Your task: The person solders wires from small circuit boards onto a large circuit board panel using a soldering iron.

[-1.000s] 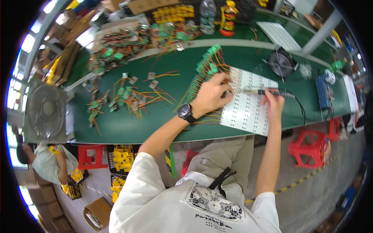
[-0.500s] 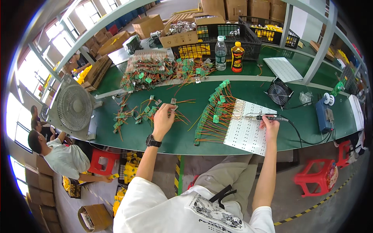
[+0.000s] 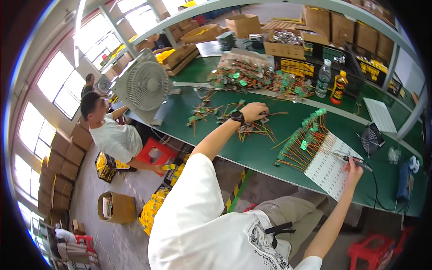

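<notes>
My left hand (image 3: 255, 111), wearing a black watch, reaches over a loose group of small wired circuit boards (image 3: 247, 128) on the green bench. Its fingers are bent and closed; whatever is between them is hidden. My right hand (image 3: 353, 171) grips a soldering iron (image 3: 345, 157) by its dark handle, the tip pointing left above a white panel (image 3: 325, 173) marked with rows of dark dots. Along the panel's left side, small green boards (image 3: 304, 145) lie in a slanting row, their red and yellow wires running onto the panel.
A large heap of wired boards (image 3: 240, 74) lies at the back, by a water bottle (image 3: 323, 78) and a dark drink bottle (image 3: 338, 87). Right are a small black fan (image 3: 371, 138) and a blue soldering station (image 3: 406, 179). Left stand a big fan (image 3: 146, 85) and a seated person (image 3: 112, 139).
The view has swung left, so the bench shows farther right. My left hand has turned over, its back now uppermost, near the loose boards. My right hand still holds the soldering iron over the panel.
</notes>
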Demonstrator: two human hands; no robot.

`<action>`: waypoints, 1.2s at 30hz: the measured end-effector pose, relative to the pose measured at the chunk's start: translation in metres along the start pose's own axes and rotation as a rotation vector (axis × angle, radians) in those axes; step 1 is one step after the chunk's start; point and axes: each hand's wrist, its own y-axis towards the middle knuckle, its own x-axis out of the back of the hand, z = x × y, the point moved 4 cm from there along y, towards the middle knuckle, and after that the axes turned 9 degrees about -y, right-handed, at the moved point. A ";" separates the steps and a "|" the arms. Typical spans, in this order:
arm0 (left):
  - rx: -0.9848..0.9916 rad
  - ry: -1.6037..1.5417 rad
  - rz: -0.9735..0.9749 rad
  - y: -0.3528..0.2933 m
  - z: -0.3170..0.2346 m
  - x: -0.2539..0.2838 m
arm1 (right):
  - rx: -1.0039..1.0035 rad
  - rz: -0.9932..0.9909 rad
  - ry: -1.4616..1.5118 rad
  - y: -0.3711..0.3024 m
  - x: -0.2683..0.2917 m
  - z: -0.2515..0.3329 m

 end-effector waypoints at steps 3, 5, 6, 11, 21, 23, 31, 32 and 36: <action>0.002 0.004 -0.061 -0.015 0.008 0.002 | -0.022 0.029 -0.005 0.000 -0.011 -0.001; 0.020 0.170 -0.095 -0.016 0.009 0.003 | -0.011 0.033 -0.005 0.000 -0.013 -0.005; 0.018 0.171 -0.105 -0.014 0.008 0.001 | -0.001 0.034 -0.007 0.002 -0.010 -0.005; 0.214 0.034 -0.329 -0.017 0.003 0.003 | -0.004 0.029 -0.034 -0.005 -0.011 0.008; 0.542 -1.252 -0.610 -0.124 -0.100 -0.015 | -0.048 0.010 -0.011 -0.009 -0.008 0.014; 0.557 -1.258 -0.566 -0.131 -0.112 -0.022 | -0.010 0.037 -0.008 -0.011 -0.018 0.025; 0.382 -1.071 -0.361 -0.052 -0.138 -0.049 | -0.048 -0.017 -0.007 -0.008 -0.014 0.020; 0.354 -1.109 -0.340 -0.039 -0.150 -0.050 | -0.052 -0.013 -0.006 -0.009 -0.012 0.020; 0.206 -1.259 -0.256 -0.001 -0.172 -0.064 | -0.041 0.012 0.010 -0.013 -0.013 0.022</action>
